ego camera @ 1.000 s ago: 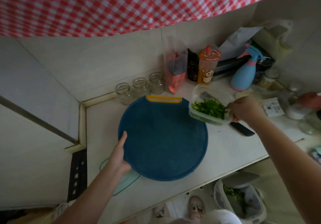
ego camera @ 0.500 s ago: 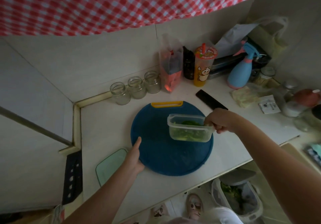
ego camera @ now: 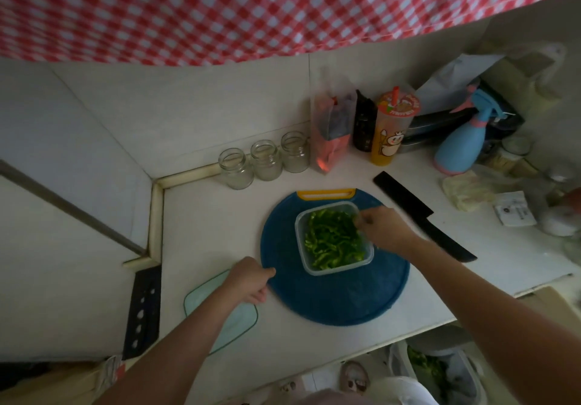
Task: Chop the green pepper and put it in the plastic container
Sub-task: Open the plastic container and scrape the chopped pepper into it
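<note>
While the clear plastic container (ego camera: 334, 271) of green pepper strips (ego camera: 333, 241) sits on the round blue cutting board (ego camera: 339, 299), the right hand (ego camera: 385, 227) pinches its right rim — the left hand (ego camera: 250, 279), curled, touches the board's left edge, grip unclear.

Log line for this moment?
container on board, pepper inside | right hand grips container rim | left hand at board edge | knife on counter

One head-worn camera looks forward and down, seemingly close, over the counter (ego camera: 204, 231).
</note>
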